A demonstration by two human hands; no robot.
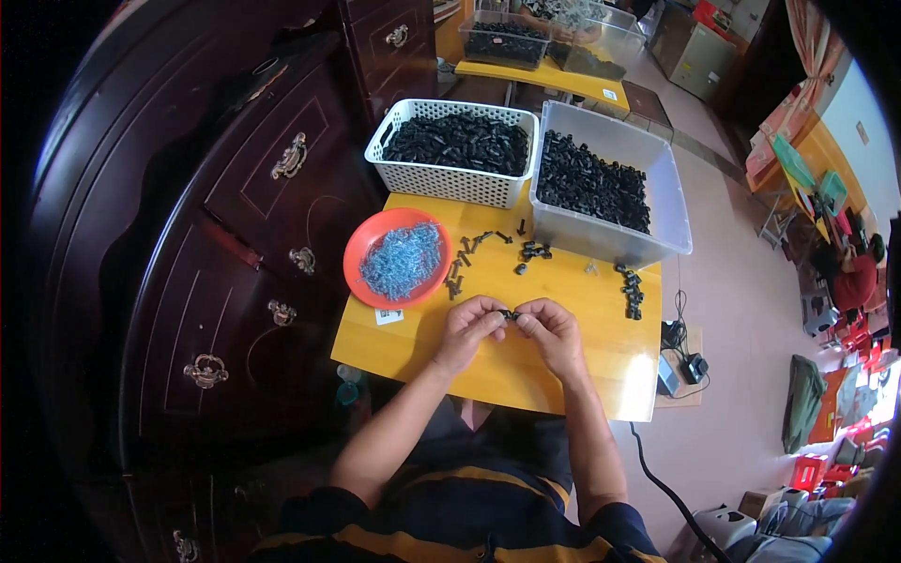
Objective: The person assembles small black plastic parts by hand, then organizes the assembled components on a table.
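Between my two hands, near the middle of the yellow table (601, 375), is a small black plastic part (509, 315). My left hand (472, 328) pinches it from one side, and my right hand (549, 333) from the other, fingertips almost meeting. Whether it is one piece or two joined pieces is too small to tell. Just beyond my hands, loose black stem-shaped parts (461, 265) lie in a curved line. A cluster of short black parts (535, 251) rests farther back. On the left stands a red-orange bowl (355, 279) with many thin clear-blue pieces (404, 261).
At the table's back stand a white perforated basket (441, 178) and a clear plastic bin (601, 239), both filled with black parts. Finished-looking black parts (633, 296) line the right edge. Dark wooden drawers (253, 206) flank the left. A black cable (657, 479) runs along the floor.
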